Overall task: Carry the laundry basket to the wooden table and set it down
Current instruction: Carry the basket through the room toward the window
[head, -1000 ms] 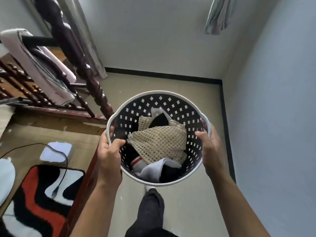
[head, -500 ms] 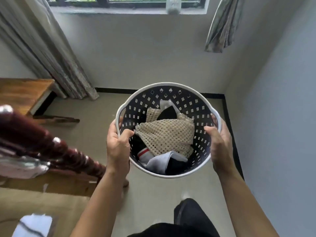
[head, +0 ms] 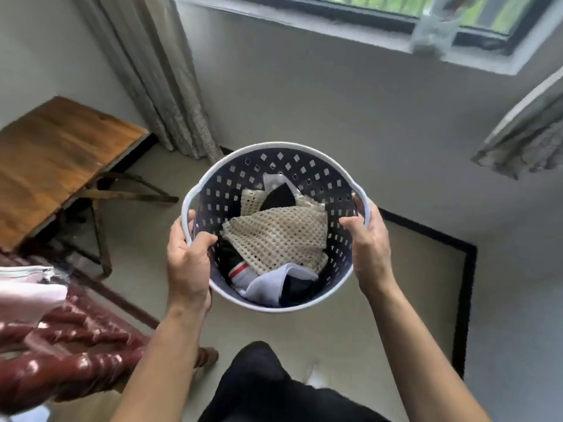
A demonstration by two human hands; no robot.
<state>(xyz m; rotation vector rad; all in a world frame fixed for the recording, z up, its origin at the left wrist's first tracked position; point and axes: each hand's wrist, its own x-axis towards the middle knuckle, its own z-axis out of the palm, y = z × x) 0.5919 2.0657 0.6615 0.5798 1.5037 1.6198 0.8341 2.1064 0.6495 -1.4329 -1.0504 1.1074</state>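
**Basket in the air, table off to the left**

Farthest left of the fingers, and well apart from them, stands the wooden table (head: 58, 153), its bare top lit and its dark legs splayed on the floor beneath. Below it, nearer the person, sits a blurred red-brown carved piece of furniture (head: 70, 345) with pale cloth draped on it (too smeared to say more). A curtain (head: 158, 77) hangs between the table and the basket's far side.

The left hand (head: 189, 263) grips the near-left part of the rim: thumb hooked inside over the edge, the other fingers wrapped outside and under it, clenched on the plastic. Between the two hands hangs the laundry basket (head: 313, 166), a round perforated tub with a pale rim, held clear above the floor and level or nearly so. Inside, just beside the left thumb, lies a cream mesh garment (head: 280, 236) on top of dark and white clothes. The right hand (head: 370, 242) clasps the opposite rim the same way, thumb inside, fingers around the handle bulge.

This looks like the carrying step, not yet the setting down: the basket is over floor, not table. The next move likely calls for turning and stepping left, keeping both grips firm, clearing the red-brown furniture, then lowering the base flat onto the tabletop before the fingers loosen.
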